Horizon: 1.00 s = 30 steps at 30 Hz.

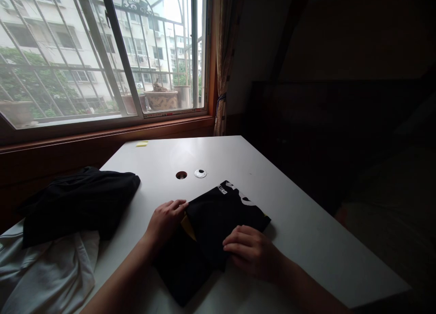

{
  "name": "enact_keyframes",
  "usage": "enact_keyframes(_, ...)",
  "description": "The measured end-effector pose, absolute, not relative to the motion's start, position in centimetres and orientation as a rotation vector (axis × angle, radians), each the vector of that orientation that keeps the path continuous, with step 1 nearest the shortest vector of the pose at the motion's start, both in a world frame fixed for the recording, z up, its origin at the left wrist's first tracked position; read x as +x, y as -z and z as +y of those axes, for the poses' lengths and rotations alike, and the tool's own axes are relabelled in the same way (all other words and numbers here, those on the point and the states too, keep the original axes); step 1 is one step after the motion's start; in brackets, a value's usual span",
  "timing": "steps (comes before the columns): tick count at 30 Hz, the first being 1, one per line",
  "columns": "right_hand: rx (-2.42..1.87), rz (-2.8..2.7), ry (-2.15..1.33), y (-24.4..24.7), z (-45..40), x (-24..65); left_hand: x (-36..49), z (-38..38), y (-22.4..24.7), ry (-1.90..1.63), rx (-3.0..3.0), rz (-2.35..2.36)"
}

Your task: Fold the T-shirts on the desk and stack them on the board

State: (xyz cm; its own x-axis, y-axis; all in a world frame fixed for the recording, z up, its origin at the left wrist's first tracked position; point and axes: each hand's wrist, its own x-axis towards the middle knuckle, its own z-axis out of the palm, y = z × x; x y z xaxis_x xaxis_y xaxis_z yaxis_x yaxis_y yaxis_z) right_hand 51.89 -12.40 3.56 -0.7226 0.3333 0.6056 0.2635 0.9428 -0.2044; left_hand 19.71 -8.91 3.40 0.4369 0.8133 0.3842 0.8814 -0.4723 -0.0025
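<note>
A black shirt [218, 223] lies partly folded on the white table, with white lettering and a large white print on its far end. A strip of yellow shows along the fold near its left side. My left hand [168, 218] pinches the shirt's left far corner, thumb and fingers together. Over the near right edge, my right hand [250, 248] has its fingers curled and closed on the cloth; the fingertips are partly hidden. The lower layer of the shirt extends toward me between my forearms.
On the left of the white table [293, 205], a heap of black clothing [81, 196] rests on light grey cloth [57, 268]. Beyond the shirt are a round cable hole [181, 175], its white cap [200, 173] and a yellow sticky note [142, 143]. A barred window stands behind.
</note>
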Motion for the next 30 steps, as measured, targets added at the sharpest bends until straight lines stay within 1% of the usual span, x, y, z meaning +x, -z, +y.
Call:
enact_keyframes(6, -0.468, -2.358, -0.23, -4.0, -12.7, 51.8, 19.4, -9.0, -3.5, 0.562, -2.505, -1.51)
enact_keyframes(11, -0.469, -2.474, -0.295, -4.0, -13.1, 51.5, 19.3, -9.0, -3.6, 0.457, -2.566, -1.478)
enact_keyframes(15, -0.474, -2.512, -0.305, -2.9, -13.1, 51.1, 19.3, -9.0, -3.6, 0.429, -2.561, -1.481)
enact_keyframes(21, -0.452, -2.59, -0.22, -2.2, -13.1, 51.1, 19.4, -9.1, -3.6, 0.402, -2.528, -1.51)
enact_keyframes(30, -0.4, -2.61, 0.112, -3.5, -13.7, 51.1, 19.1, -8.9, -3.7, 0.377, -2.502, -1.528)
